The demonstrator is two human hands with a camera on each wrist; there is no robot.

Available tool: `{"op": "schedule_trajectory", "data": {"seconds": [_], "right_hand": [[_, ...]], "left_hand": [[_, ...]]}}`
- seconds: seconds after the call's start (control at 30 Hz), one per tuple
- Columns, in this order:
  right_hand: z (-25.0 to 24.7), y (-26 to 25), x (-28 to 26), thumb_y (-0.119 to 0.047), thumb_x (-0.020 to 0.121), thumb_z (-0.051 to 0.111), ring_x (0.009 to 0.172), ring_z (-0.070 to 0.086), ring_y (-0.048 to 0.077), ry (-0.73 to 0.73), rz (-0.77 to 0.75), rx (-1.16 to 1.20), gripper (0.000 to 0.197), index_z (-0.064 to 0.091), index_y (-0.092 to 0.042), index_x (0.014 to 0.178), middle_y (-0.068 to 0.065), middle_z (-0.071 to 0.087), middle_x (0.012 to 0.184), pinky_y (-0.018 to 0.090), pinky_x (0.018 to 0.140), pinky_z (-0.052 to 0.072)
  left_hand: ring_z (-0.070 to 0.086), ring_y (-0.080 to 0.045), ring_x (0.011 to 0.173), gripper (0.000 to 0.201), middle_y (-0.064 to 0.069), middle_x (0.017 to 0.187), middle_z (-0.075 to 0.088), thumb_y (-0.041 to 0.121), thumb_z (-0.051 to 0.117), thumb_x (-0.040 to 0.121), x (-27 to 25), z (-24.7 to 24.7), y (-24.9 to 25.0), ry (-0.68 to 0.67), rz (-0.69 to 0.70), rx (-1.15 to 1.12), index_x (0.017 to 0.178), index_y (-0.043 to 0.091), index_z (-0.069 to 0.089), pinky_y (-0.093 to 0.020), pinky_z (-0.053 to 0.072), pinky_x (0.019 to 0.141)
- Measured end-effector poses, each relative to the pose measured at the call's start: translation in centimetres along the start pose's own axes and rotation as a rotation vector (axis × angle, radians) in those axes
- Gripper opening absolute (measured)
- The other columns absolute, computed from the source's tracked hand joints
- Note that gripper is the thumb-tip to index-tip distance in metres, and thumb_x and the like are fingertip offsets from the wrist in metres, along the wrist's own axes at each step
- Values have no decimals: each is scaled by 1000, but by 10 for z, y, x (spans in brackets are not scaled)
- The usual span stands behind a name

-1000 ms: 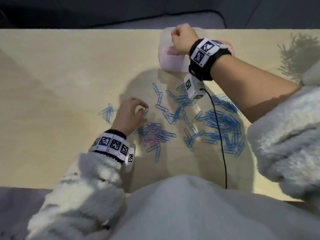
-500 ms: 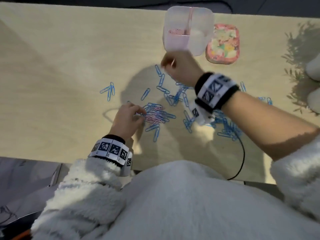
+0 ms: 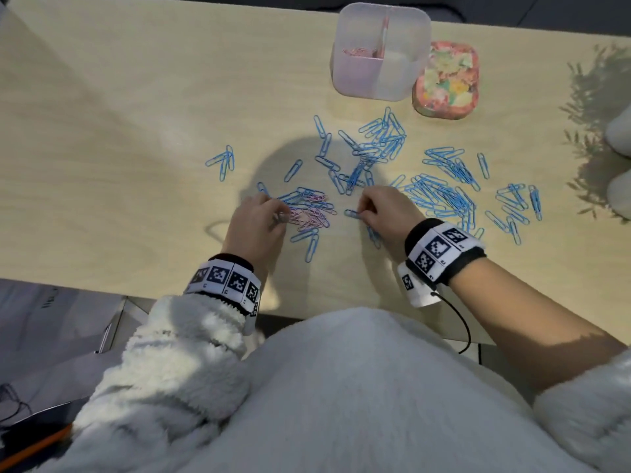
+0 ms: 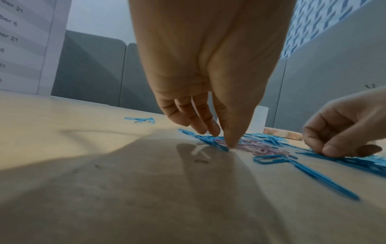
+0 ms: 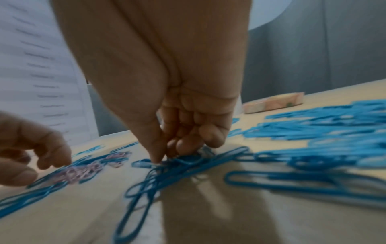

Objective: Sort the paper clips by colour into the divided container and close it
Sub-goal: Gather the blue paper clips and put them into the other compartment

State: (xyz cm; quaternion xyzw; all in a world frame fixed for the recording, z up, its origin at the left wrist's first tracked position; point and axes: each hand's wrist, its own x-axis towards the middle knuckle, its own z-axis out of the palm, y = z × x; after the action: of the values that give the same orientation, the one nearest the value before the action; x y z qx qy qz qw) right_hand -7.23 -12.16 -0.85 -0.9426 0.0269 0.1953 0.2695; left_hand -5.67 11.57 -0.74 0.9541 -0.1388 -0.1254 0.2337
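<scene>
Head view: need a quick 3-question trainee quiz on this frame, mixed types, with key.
1. True or false: the floral lid is on the divided container.
2. Which compartment of the container holds pink clips?
A. left
B. right
C. both
3. Fill in: the left hand works at the mixed pile of pink and ____ clips.

Key
1. False: the lid lies on the table to the container's right, and the container is open.
2. A: pink clips lie in the left one; the right shows none.
3. Blue. Meanwhile the right hand pinches a blue clip.
</scene>
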Motion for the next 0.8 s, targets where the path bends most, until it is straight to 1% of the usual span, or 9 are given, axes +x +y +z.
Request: {"op": "schedule_trajectory", "data": {"seconds": [0.07,0.13,0.27,0.37,0.43,0.57,0.67,0.77,0.8], "right_hand": [[-4,3,-4,-8,83,54,97,57,30,56,34,-11,11,62,-7,90,12,64,101,35,80,43],[-3,-4,-4,-6,83,52,97,57,29,112,-3,22,14,62,-7,92,12,64,102,34,81,43],[14,-37,4,-10,84,55,99,59,29,52,-140,46,16,64,-7,97,13,66,103,32,83,42],[27,-57,12,-17,85,57,104,56,31,37,-207,-55,20,63,-9,103,14,60,108,36,85,42],[30,-63,15,-17,86,55,104,55,32,39,-233,-127,20,63,-8,102,15,57,107,39,84,43],[28,-50,16,-17,89,52,108,53,32,32,-209,-204,19,60,-7,103,16,56,112,39,86,42],[23,-31,12,-17,92,49,112,49,33,57,-162,-213,19,56,-4,105,17,53,115,43,89,44],[18,-16,7,-12,92,48,112,47,32,93,-118,-201,14,55,-6,103,15,53,113,44,86,45],[15,-13,6,-11,92,48,110,47,30,119,-98,-154,12,56,-7,100,14,54,111,43,85,45]], "left_hand": [[52,-30,99,22,-11,101,61,9,61,81,-1,3,5,-1,28,16,102,12,68,-37,40,89],[51,-30,99,21,-9,100,62,12,61,82,-1,6,8,-1,35,25,102,14,68,-36,38,88],[50,-30,99,18,-13,99,58,20,65,81,0,9,13,-7,40,0,95,9,68,-36,37,89],[51,-32,98,21,-15,101,58,21,66,80,3,10,15,-37,81,55,95,8,67,-38,36,87],[51,-33,97,22,-14,101,59,21,63,81,3,11,17,-50,101,107,98,8,66,-38,36,85],[54,-32,98,14,-16,98,59,13,60,83,2,17,21,-36,115,72,94,4,63,-42,42,81],[55,-34,95,13,-17,96,60,12,58,85,2,24,20,-39,155,80,93,4,64,-43,43,80],[54,-34,95,12,-15,97,60,14,59,86,2,29,18,-27,225,119,91,5,65,-43,44,82],[53,-34,95,12,-14,99,60,14,59,86,2,31,18,-15,240,130,91,5,65,-43,45,84]]}}
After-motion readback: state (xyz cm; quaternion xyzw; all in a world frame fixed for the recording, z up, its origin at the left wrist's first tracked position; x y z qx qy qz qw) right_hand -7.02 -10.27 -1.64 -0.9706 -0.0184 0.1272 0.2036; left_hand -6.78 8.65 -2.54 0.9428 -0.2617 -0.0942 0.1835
